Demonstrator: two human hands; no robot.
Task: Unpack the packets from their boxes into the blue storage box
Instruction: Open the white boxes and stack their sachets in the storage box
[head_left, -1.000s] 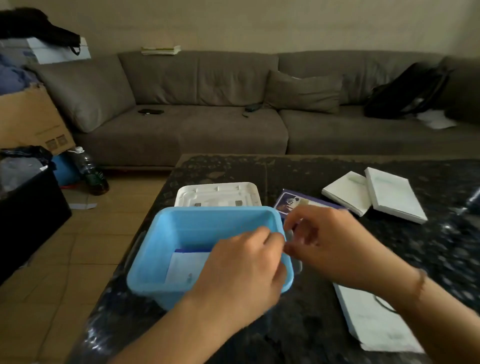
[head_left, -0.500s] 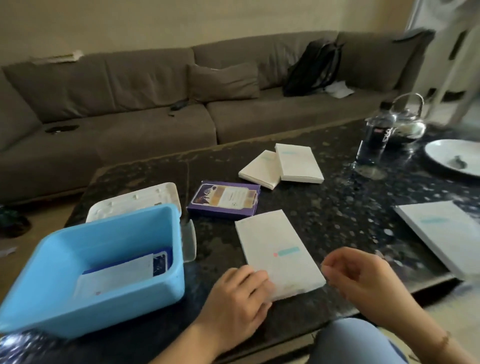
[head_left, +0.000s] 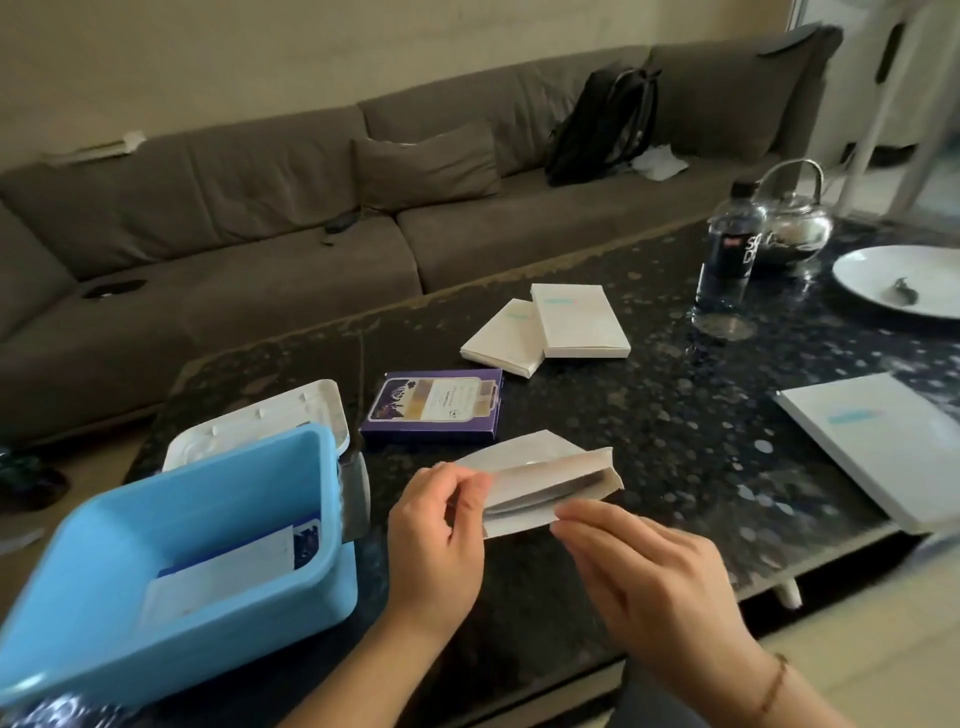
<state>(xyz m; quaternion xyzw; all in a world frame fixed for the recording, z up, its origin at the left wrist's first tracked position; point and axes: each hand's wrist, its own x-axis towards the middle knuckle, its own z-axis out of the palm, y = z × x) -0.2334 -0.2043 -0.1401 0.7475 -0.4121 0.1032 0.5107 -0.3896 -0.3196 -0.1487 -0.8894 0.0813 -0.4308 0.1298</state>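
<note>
My left hand (head_left: 439, 535) holds a flat white box (head_left: 540, 483) by its left end, lifted off the dark table (head_left: 649, 426) with its open end facing me. My right hand (head_left: 639, 566) touches the box's near flap with extended fingers. To the left stands the blue storage box (head_left: 104, 623), with a white and purple packet (head_left: 223, 571) lying inside. A purple box (head_left: 436, 405) lies behind the held box. Two more white boxes (head_left: 550, 327) lie further back, and another white box (head_left: 883, 441) sits at the right edge.
A white lid (head_left: 260, 431) lies behind the blue box. A water bottle (head_left: 727, 249), a metal kettle (head_left: 800, 218) and a white plate (head_left: 904, 280) stand at the far right of the table. A grey sofa with a black backpack (head_left: 608, 124) runs behind.
My hands left the blue box and moved right to the white box on the table. My left hand has picked it up and its end now stands open. The camera turned right.
</note>
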